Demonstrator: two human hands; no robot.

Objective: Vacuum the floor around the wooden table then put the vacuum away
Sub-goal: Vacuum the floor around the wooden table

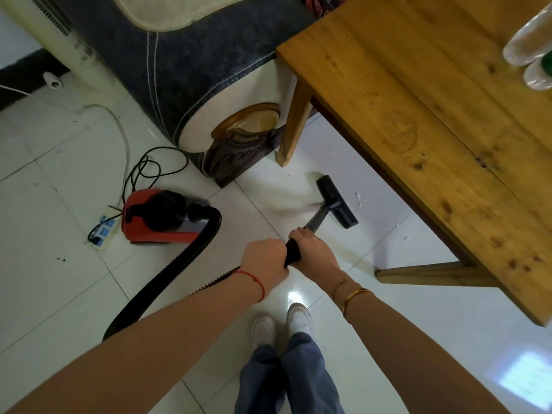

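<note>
A red and black canister vacuum [158, 218] sits on the white tiled floor at the left. Its black ribbed hose [179, 261] curves back to the black wand handle [292, 252]. My left hand [264, 261] grips the rear of that handle, and my right hand [312, 249] grips it just ahead. The wand slopes down to the black floor nozzle [336, 201], which rests on the tiles beside the wooden table [418, 121], near its front-left leg [294, 127]. Small white scraps [360, 200] lie just right of the nozzle, under the table edge.
A dark and cream sofa end [191, 73] stands close behind the nozzle. A white power strip [103, 231] with black and white cables lies left of the vacuum. Clear plastic bottles [528, 46] lie on the table. A standing air conditioner [56, 40] is at the far left.
</note>
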